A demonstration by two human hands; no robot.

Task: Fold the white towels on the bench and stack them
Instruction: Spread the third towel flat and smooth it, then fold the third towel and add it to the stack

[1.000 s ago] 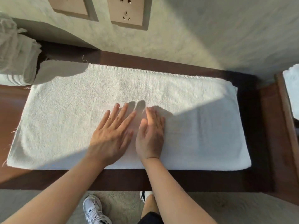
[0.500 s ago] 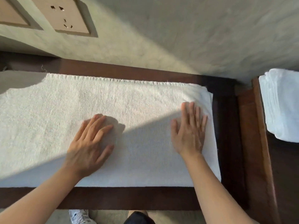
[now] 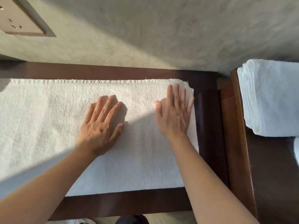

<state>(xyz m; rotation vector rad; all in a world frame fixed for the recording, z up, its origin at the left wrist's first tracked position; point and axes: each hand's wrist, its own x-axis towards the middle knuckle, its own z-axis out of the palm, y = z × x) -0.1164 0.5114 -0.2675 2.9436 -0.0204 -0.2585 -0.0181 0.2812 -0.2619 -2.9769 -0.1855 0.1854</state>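
Towel flat along bench. Left hand flat mid-towel, right hand flat at its right edge, fingers straight. Folded stack far right, bare wood between.

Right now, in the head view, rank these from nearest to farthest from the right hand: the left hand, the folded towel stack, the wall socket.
From the right hand:
1. Left hand, just to its left on the same towel.
2. Folded towel stack, off to the right on the neighbouring surface.
3. Wall socket, far upper left on the wall.
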